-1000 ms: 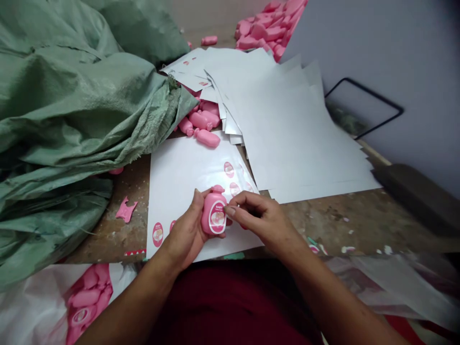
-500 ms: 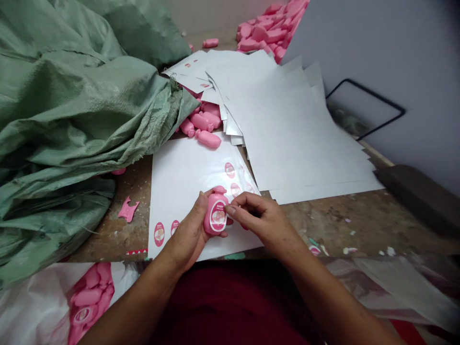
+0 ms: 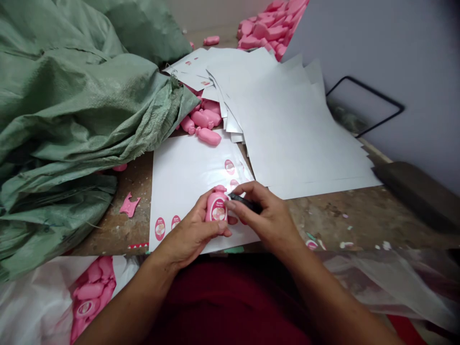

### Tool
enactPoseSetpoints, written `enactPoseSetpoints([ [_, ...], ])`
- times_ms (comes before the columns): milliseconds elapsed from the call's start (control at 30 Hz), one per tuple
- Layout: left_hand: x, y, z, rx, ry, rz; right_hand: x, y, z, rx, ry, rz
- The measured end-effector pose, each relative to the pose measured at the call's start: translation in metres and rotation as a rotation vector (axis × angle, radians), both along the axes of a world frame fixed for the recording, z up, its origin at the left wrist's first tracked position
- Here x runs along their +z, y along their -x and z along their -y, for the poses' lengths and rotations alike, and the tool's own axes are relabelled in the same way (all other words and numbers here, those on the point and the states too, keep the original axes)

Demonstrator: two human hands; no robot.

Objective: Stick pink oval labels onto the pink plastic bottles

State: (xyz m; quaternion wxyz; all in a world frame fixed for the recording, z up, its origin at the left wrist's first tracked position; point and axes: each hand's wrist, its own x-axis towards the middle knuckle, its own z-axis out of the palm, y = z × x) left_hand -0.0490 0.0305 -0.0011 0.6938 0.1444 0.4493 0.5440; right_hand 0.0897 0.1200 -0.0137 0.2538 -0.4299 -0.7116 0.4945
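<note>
Pink bottle [image 3: 212, 202], one, oval label [image 3: 218, 209] on front: held in left grip [image 3: 194, 232], wrapped around it, above sticker sheet [image 3: 179, 165]; left thumb [image 3: 214, 228], formerly along its side, now across lower front; right grip [image 3: 269, 218]: pinching dark tool [image 3: 245, 200], newly visible, beside bottle's shoulder

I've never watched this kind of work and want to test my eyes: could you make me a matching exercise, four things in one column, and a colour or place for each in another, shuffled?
Things:
1. labelled bottle
2. dark slim object
3. big sack
4. large overlapping sheets

Colour or place:
a. mostly white
b. in the right hand
c. green
d. in the left hand

Right pairs: 1-d, 2-b, 3-c, 4-a
</note>
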Motion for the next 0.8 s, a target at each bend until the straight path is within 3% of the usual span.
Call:
enactPoseSetpoints([
  [100,0.000,0.002,0.005,-0.026,0.011,-0.032,-0.005,0.004,0.003,0.029,0.052,-0.067],
  [167,0.001,0.019,0.023,-0.088,0.046,-0.129,-0.009,0.004,0.003,0.009,0.051,-0.081],
  [267,0.015,0.068,0.085,-0.281,0.223,-0.399,-0.015,0.000,-0.001,-0.014,0.070,-0.085],
  [367,0.046,0.116,0.164,-0.441,0.420,-0.842,-0.023,-0.005,-0.006,-0.031,0.083,-0.056],
  [433,0.061,0.133,0.195,-0.442,0.525,-1.106,-0.030,-0.008,-0.008,-0.048,0.046,0.001],
  [467,0.063,0.137,0.198,-0.417,0.539,-1.205,-0.033,-0.009,-0.009,-0.059,0.022,0.036],
  [533,0.054,0.142,0.179,-0.294,0.463,-1.360,-0.041,-0.009,-0.011,-0.047,0.004,0.103],
  [600,0.032,0.146,0.133,-0.115,0.301,-1.492,-0.048,-0.010,-0.014,-0.007,-0.003,0.139],
  [700,-0.003,0.163,0.053,0.098,0.215,-1.623,-0.057,-0.011,-0.017,0.045,-0.043,0.148],
  [800,-0.016,0.186,0.000,0.270,0.200,-1.704,-0.062,-0.012,-0.016,0.051,-0.065,0.149],
])
